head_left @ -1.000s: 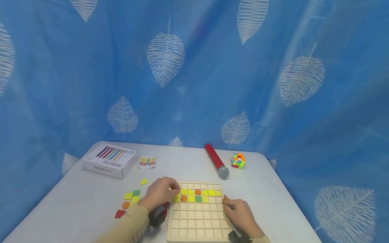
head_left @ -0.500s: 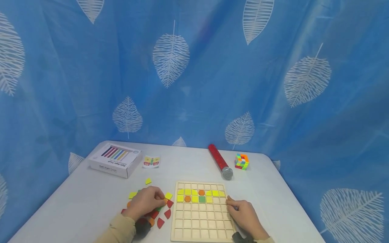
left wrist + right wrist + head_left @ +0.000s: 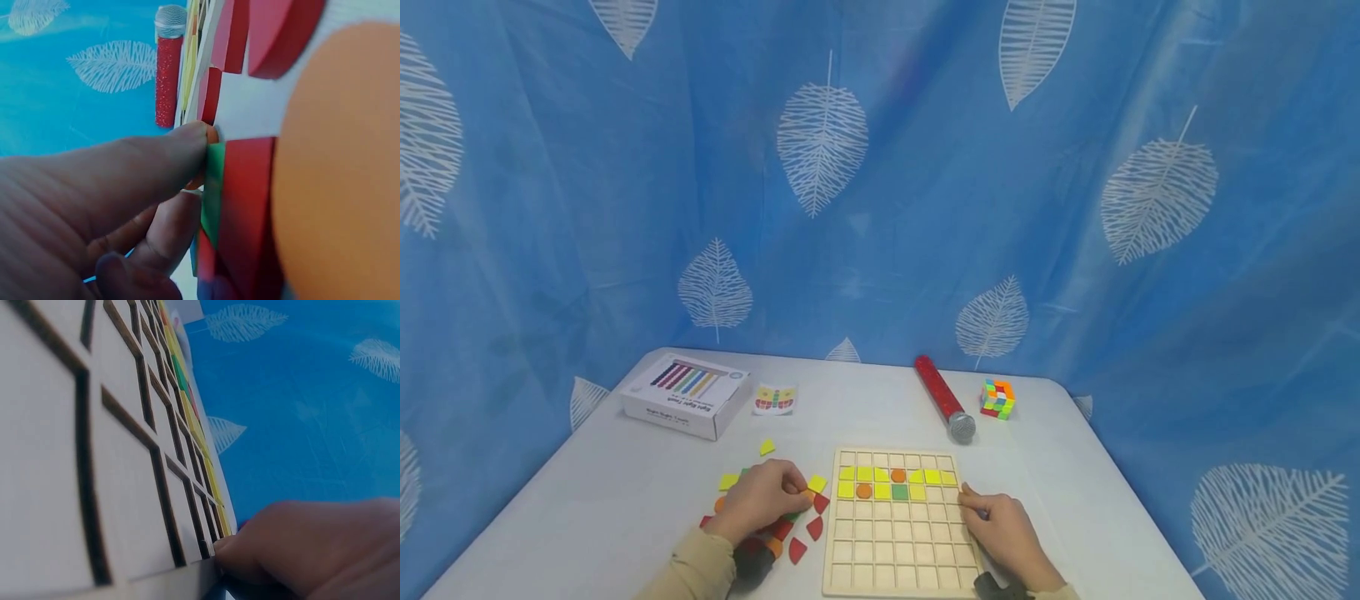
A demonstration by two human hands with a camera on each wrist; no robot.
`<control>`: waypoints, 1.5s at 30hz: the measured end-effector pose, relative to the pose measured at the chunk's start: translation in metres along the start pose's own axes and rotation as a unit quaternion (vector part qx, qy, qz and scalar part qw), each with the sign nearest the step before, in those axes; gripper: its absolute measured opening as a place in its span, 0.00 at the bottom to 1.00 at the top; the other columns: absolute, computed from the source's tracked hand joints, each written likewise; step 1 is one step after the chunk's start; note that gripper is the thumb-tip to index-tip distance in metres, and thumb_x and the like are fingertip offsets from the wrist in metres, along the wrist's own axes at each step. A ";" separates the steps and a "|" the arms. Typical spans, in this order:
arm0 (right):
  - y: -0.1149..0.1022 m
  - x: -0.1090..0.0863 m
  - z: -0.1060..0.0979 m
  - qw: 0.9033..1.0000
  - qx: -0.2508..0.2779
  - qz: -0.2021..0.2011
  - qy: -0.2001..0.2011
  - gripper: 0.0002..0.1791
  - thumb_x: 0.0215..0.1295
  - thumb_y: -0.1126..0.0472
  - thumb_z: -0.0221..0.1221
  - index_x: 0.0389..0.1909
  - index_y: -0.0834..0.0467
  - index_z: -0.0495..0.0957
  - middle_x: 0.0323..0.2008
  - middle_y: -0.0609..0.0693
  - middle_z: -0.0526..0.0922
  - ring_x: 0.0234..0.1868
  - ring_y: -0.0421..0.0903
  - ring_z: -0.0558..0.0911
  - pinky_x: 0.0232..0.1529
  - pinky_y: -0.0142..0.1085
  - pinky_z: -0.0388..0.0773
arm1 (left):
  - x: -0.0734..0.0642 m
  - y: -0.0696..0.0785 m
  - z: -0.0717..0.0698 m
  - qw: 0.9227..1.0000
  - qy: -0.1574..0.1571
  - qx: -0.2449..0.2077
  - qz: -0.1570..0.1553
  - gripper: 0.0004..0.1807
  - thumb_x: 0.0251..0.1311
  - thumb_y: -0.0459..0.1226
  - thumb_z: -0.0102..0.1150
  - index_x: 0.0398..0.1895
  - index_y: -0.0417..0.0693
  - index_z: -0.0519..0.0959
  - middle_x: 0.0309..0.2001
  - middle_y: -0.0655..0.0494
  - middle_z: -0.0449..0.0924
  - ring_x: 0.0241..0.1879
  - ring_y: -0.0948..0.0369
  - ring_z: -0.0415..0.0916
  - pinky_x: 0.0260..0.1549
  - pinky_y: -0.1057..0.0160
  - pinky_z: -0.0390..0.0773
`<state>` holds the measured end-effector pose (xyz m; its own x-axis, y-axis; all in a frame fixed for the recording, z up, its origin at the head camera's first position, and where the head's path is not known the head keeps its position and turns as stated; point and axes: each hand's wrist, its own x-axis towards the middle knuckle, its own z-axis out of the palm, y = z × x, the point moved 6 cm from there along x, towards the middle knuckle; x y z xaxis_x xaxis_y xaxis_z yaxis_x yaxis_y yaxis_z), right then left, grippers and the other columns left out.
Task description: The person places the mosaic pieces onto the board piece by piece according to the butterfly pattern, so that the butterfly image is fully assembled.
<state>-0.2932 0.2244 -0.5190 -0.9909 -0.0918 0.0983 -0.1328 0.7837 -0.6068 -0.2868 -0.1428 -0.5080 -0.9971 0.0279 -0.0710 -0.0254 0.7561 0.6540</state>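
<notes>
A wooden grid board (image 3: 862, 552) lies on the table with two rows of yellow, orange and green pieces near its far side. My left hand (image 3: 762, 497) is left of the board, over a pile of coloured pieces. Its thumb and finger pinch an orange piece (image 3: 212, 134), mostly hidden by the thumb. Close by are a green piece (image 3: 213, 194), red pieces such as a quarter-round one (image 3: 797, 550), and a yellow piece (image 3: 817, 483). My right hand (image 3: 1006, 533) grips the board's right edge, thumb on the rim in the right wrist view.
Behind the pile lie a pattern card (image 3: 774, 400) and a lone yellow piece (image 3: 767, 447). A white box (image 3: 685, 396) stands at the back left. Beyond the board are a red microphone (image 3: 942, 395) and a puzzle cube (image 3: 997, 399). A blue leaf-patterned curtain (image 3: 895, 208) hangs behind.
My left hand has moved from the board's upper left corner leftward to the pile, uncovering a yellow piece in the corner of the far row. My right hand stays on the board's edge.
</notes>
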 end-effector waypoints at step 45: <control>0.004 0.001 -0.002 0.999 0.000 -0.027 -0.021 0.13 0.63 0.60 0.66 0.48 0.55 0.88 0.58 0.52 0.85 0.59 0.57 0.84 0.55 0.53 0.81 | 0.054 0.155 0.107 0.991 -0.015 0.025 0.133 0.08 0.56 0.38 0.71 0.22 0.58 0.84 0.24 0.68 0.80 0.24 0.66 0.72 0.24 0.63 0.71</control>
<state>-0.2949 0.2284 -0.5192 -0.9824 -0.1590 0.0985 -0.1860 0.7763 -0.6022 -0.3369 0.0458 -0.4907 -0.9655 0.2493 0.0753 0.2418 0.7506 0.6149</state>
